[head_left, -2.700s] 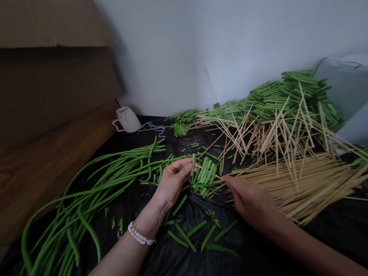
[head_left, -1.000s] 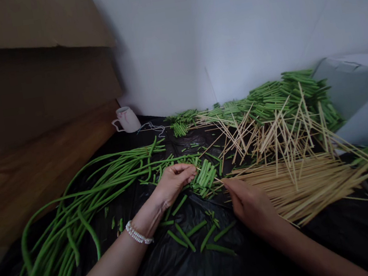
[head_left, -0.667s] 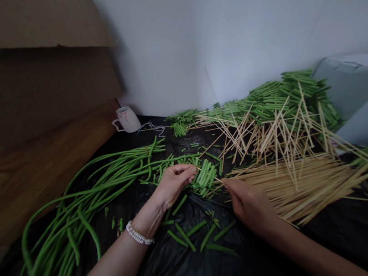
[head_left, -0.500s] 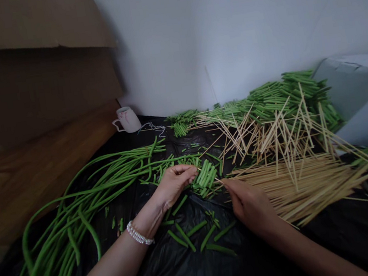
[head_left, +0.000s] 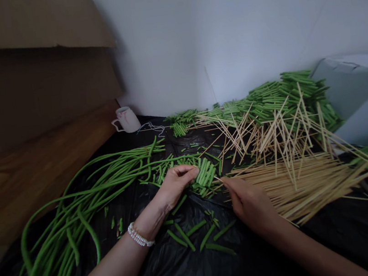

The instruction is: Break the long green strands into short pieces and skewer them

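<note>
My left hand [head_left: 178, 182], with a beaded bracelet at the wrist, pinches the left end of a bamboo skewer carrying a row of cut long bean pieces [head_left: 206, 173]. Its fingertips press against the first pieces and hide that tip. Opposite it, my right hand [head_left: 248, 200] grips the bare end of the same bamboo skewer [head_left: 218, 179] between thumb and forefinger. Below and behind the row lie more cut pieces. Several loose bean pieces [head_left: 197, 229] are scattered on the black plastic sheet [head_left: 176, 273] in front of my hands.
Whole long beans [head_left: 73, 210] curl across the left side. Bamboo skewers [head_left: 302, 189] lie heaped at the right, with filled bean skewers [head_left: 278, 96] stacked behind. A mug [head_left: 128, 120] stands near the wall, beside a cardboard box [head_left: 40, 81]. A pale box [head_left: 364, 97] sits far right.
My left hand has shifted very slightly right, closer against the bean pieces, and the short bit of skewer at its fingertips is now covered. My right hand has hardly moved.
</note>
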`<state>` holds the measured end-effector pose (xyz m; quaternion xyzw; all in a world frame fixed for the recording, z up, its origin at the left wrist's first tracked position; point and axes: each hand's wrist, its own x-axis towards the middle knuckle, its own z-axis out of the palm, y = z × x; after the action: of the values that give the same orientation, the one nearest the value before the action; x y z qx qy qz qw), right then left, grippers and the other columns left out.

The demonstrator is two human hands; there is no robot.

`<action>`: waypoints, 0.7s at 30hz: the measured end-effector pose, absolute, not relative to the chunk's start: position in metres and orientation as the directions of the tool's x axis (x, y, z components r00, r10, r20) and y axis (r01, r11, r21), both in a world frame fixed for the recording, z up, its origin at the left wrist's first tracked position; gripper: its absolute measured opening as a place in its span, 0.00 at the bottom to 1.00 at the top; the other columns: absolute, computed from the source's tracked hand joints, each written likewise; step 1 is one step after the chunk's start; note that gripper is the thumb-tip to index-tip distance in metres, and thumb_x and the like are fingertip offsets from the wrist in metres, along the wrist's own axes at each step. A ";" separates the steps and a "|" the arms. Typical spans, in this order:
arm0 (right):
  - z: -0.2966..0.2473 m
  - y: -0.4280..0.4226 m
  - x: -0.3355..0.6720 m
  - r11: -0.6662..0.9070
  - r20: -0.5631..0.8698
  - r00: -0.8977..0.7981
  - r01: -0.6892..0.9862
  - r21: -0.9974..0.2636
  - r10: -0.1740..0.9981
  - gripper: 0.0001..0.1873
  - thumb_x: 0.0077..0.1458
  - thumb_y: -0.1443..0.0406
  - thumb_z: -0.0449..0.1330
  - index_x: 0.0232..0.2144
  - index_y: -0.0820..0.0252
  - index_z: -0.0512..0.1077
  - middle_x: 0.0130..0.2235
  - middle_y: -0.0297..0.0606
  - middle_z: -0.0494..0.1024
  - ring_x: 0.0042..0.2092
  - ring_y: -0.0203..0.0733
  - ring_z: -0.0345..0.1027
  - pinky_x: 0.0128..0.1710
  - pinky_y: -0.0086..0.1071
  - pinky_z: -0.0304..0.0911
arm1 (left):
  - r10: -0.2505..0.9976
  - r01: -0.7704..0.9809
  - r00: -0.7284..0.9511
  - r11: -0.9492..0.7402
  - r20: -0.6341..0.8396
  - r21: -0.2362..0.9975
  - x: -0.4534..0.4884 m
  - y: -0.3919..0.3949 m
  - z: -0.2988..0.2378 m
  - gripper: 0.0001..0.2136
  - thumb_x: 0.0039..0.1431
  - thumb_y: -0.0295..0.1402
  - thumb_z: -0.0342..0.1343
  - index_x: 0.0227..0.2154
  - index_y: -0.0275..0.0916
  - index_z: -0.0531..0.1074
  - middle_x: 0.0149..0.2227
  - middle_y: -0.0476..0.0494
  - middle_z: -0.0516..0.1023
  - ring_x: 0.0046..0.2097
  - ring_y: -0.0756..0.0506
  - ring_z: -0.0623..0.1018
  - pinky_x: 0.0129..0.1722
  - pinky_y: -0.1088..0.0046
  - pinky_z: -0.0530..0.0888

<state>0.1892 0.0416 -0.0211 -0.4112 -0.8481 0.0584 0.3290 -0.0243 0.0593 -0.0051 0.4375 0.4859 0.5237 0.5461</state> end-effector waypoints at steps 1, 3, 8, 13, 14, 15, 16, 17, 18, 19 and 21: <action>-0.020 0.043 0.191 0.654 0.521 -0.437 0.664 -0.362 0.733 0.17 0.60 0.73 0.47 0.47 0.63 0.71 0.42 0.44 0.80 0.43 0.45 0.75 0.43 0.37 0.69 | 0.998 -0.120 -0.015 0.054 -0.057 0.991 -0.024 0.060 -0.005 0.11 0.46 0.40 0.67 0.27 0.36 0.80 0.25 0.48 0.75 0.27 0.53 0.68 0.30 0.76 0.65; -0.019 0.048 0.194 0.651 0.560 -0.404 0.670 -0.356 0.723 0.17 0.60 0.72 0.48 0.47 0.63 0.71 0.42 0.45 0.80 0.42 0.45 0.75 0.43 0.36 0.69 | 0.999 -0.056 -0.015 0.031 -0.032 0.998 -0.025 0.060 -0.004 0.13 0.48 0.43 0.65 0.28 0.36 0.79 0.26 0.47 0.77 0.28 0.52 0.70 0.31 0.75 0.66; -0.016 0.054 0.199 0.637 0.625 -0.330 0.680 -0.362 0.708 0.16 0.60 0.71 0.48 0.46 0.63 0.72 0.42 0.44 0.80 0.42 0.44 0.75 0.44 0.37 0.69 | 0.987 0.313 0.027 -0.159 0.158 0.936 -0.028 0.061 -0.005 0.11 0.49 0.41 0.65 0.27 0.37 0.79 0.28 0.45 0.76 0.30 0.49 0.72 0.33 0.73 0.67; -0.017 0.053 0.198 0.652 0.634 -0.356 0.686 -0.321 0.687 0.15 0.60 0.71 0.49 0.45 0.65 0.72 0.41 0.46 0.80 0.41 0.46 0.76 0.43 0.37 0.70 | 0.918 0.652 0.308 -0.394 0.248 0.648 -0.029 0.057 -0.009 0.06 0.52 0.36 0.64 0.31 0.40 0.78 0.33 0.46 0.76 0.39 0.45 0.73 0.42 0.69 0.67; -0.018 0.053 0.198 0.656 0.634 -0.362 0.685 -0.317 0.684 0.15 0.60 0.71 0.49 0.45 0.66 0.72 0.41 0.47 0.80 0.41 0.46 0.76 0.43 0.37 0.70 | 0.907 0.678 0.341 -0.421 0.248 0.602 -0.029 0.056 -0.009 0.07 0.52 0.36 0.63 0.32 0.40 0.78 0.34 0.46 0.76 0.40 0.45 0.73 0.44 0.68 0.67; -0.018 0.053 0.197 0.659 0.633 -0.365 0.683 -0.316 0.682 0.15 0.61 0.71 0.49 0.45 0.66 0.72 0.42 0.47 0.80 0.41 0.46 0.76 0.43 0.38 0.70 | 0.897 0.694 0.368 -0.439 0.244 0.570 -0.029 0.056 -0.009 0.07 0.54 0.36 0.62 0.33 0.39 0.78 0.34 0.45 0.76 0.40 0.44 0.73 0.44 0.68 0.67; -0.018 0.052 0.197 0.659 0.632 -0.367 0.682 -0.316 0.683 0.15 0.61 0.71 0.49 0.45 0.66 0.72 0.42 0.47 0.80 0.41 0.46 0.76 0.43 0.38 0.70 | 0.891 0.700 0.389 -0.452 0.235 0.553 -0.030 0.056 -0.010 0.07 0.55 0.36 0.61 0.34 0.39 0.78 0.34 0.45 0.76 0.40 0.45 0.73 0.43 0.68 0.67; -0.019 0.052 0.197 0.659 0.630 -0.368 0.682 -0.318 0.684 0.15 0.61 0.71 0.49 0.46 0.66 0.72 0.42 0.47 0.80 0.41 0.46 0.76 0.44 0.38 0.70 | 0.885 0.701 0.406 -0.461 0.226 0.545 -0.030 0.056 -0.009 0.07 0.57 0.36 0.59 0.35 0.39 0.77 0.34 0.45 0.75 0.39 0.45 0.73 0.43 0.69 0.67; -0.019 0.052 0.197 0.659 0.627 -0.369 0.681 -0.320 0.686 0.15 0.61 0.71 0.49 0.46 0.65 0.72 0.42 0.46 0.80 0.41 0.45 0.76 0.44 0.37 0.70 | 0.882 0.701 0.418 -0.466 0.218 0.541 -0.031 0.055 -0.009 0.08 0.59 0.35 0.57 0.37 0.38 0.77 0.35 0.45 0.75 0.39 0.45 0.73 0.42 0.70 0.68; -0.019 0.052 0.197 0.658 0.625 -0.369 0.680 -0.322 0.688 0.15 0.61 0.71 0.49 0.46 0.65 0.72 0.42 0.46 0.80 0.41 0.45 0.76 0.44 0.37 0.70 | 0.880 0.702 0.425 -0.468 0.212 0.536 -0.032 0.055 -0.009 0.08 0.60 0.35 0.56 0.37 0.38 0.76 0.35 0.44 0.75 0.40 0.46 0.73 0.42 0.70 0.68; -0.020 0.052 0.196 0.656 0.625 -0.366 0.680 -0.326 0.690 0.15 0.61 0.71 0.49 0.46 0.65 0.72 0.42 0.45 0.80 0.41 0.45 0.76 0.44 0.37 0.69 | 0.879 0.713 0.431 -0.471 0.205 0.519 -0.032 0.055 -0.008 0.07 0.62 0.33 0.54 0.37 0.38 0.76 0.36 0.44 0.75 0.40 0.46 0.73 0.43 0.70 0.68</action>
<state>0.1964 0.0517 -0.0198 -0.4144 -0.8263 0.0061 0.3814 -0.0324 0.0549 -0.0077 0.8264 0.4817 0.2293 0.1802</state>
